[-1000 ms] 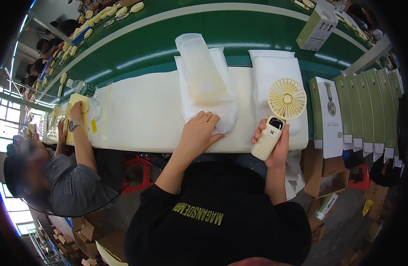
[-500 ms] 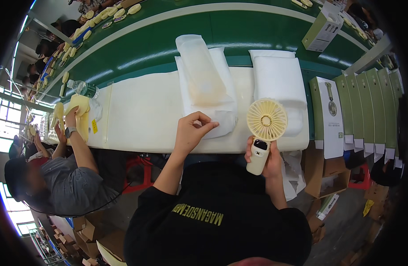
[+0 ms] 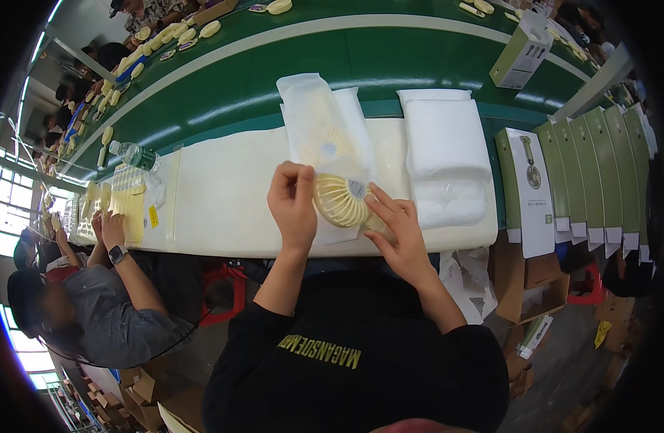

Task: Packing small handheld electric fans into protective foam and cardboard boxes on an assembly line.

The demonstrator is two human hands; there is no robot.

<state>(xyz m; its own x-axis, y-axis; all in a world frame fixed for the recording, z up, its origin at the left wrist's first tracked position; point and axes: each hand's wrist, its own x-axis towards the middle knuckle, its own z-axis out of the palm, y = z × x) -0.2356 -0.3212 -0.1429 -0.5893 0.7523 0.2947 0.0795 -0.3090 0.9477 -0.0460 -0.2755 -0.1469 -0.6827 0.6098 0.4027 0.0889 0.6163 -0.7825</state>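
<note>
The fan (image 3: 338,203) lies between the left hand (image 3: 292,208), seemingly pinching the bag (image 3: 301,105), and the nearer right hand (image 3: 400,234), holding this fan with thumb and fingers. Its long axis is unclear.

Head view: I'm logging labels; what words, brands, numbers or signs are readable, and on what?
Black shirt: bold yellow lettering, upside down here; legible, but I won't copy it.
White-fronted box: print beside a fan picture, too small.
Yellow tag: dark marks, too small.
Fan: round grey label, too small.
Carton, upper right: print too small.
</note>
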